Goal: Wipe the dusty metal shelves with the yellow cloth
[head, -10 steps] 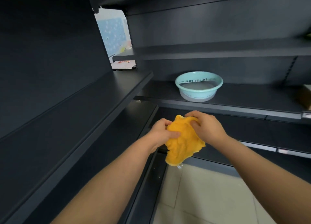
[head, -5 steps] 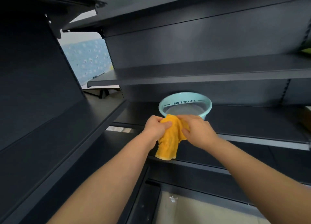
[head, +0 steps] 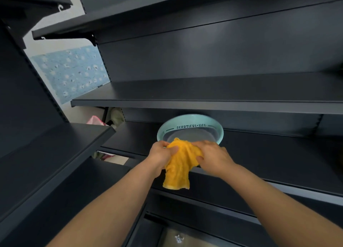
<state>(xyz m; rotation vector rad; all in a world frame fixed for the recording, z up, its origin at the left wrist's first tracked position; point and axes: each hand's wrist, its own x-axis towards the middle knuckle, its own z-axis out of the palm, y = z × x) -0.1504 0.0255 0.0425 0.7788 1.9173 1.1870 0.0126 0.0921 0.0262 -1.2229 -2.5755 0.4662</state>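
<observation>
The yellow cloth (head: 179, 165) hangs bunched between both hands, its lower end dangling past the front edge of a dark metal shelf (head: 269, 157). My left hand (head: 161, 157) grips its left side and my right hand (head: 213, 156) grips its right side. Both hands are at the near rim of a teal basin (head: 191, 125) that stands on that shelf. Another dark metal shelf (head: 204, 96) runs just above the basin, and part of the basin's far rim is hidden under it.
More dark shelves rise above and step down on the left (head: 55, 154). A blue patterned wall (head: 70, 74) shows through the gap at left, with a pink bag (head: 94, 120) below it. Pale floor (head: 185, 237) lies beneath the lowest shelf.
My view has tilted upward and moved closer to the shelves. Both hands have carried the cloth up from below the shelf to the near rim of the basin.
</observation>
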